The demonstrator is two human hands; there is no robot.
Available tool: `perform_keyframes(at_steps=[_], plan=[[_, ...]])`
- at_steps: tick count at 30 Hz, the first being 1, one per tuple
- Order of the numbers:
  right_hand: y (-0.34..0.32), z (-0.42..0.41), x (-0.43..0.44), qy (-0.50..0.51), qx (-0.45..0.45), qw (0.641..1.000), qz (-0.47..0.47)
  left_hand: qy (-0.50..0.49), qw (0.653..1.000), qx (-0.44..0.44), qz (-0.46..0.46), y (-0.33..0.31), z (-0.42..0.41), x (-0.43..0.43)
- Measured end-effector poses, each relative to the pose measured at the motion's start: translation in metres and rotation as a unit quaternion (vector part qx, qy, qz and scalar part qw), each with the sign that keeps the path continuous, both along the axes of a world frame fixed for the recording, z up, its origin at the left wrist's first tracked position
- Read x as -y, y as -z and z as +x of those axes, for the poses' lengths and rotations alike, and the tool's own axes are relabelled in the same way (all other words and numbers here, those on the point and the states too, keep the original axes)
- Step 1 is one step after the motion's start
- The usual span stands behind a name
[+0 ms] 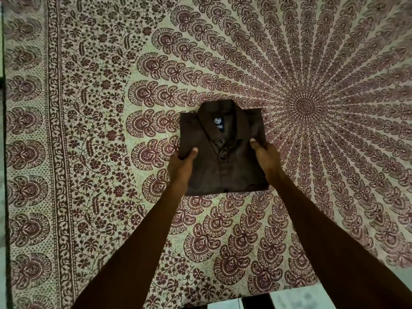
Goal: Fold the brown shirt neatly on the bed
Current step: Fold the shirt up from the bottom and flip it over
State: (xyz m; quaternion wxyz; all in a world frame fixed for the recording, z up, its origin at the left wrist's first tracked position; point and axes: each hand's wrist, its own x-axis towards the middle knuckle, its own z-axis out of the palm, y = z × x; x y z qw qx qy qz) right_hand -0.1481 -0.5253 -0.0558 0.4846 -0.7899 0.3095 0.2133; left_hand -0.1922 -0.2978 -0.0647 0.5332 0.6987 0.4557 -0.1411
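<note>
The brown shirt [225, 157] lies in a compact rectangle on the bed [93, 130], collar at the far end, front buttons and a dark neck label facing up. My left hand [181, 165] grips the shirt's left edge, thumb on top and fingers tucked beneath. My right hand [265, 156] grips the right edge the same way, thumb pressing the cloth near the collar tip. Both forearms reach in from the bottom of the view.
A cream bedsheet printed with a maroon mandala covers the bed, its centre [306, 105] to the right of the shirt. The bed's left edge [5, 152] and near edge [223, 303] show, with pale floor beyond.
</note>
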Motion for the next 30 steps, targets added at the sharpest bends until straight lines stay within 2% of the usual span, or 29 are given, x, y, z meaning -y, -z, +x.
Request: perform_keyframes(at_steps=[4, 8, 14, 19, 26, 30], plan=[[-0.007, -0.011, -0.006, 0.034, -0.006, 0.993, 0.110, -0.021, 0.986, 0.020, -0.164, -0.004, -0.001, -0.015], [-0.023, -0.046, -0.020, 0.052, 0.027, 0.988, 0.142, 0.001, 0.975, 0.027, -0.221, -0.021, -0.023, -0.035], [-0.061, -0.123, -0.066, 0.027, 0.089, 0.978, 0.189, -0.041, 0.984, 0.077, -0.157, -0.058, -0.103, -0.075], [-0.055, -0.191, -0.125, -0.040, 0.070, 0.973, 0.218, -0.099, 0.986, 0.088, -0.100, -0.059, -0.199, -0.135], [-0.044, -0.278, -0.239, -0.080, 0.054, 0.975, 0.202, -0.152, 0.979, 0.108, -0.076, -0.062, -0.306, -0.235], [-0.042, -0.307, -0.305, -0.109, 0.083, 0.974, 0.178, -0.168, 0.976, 0.119, -0.077, -0.059, -0.339, -0.299]])
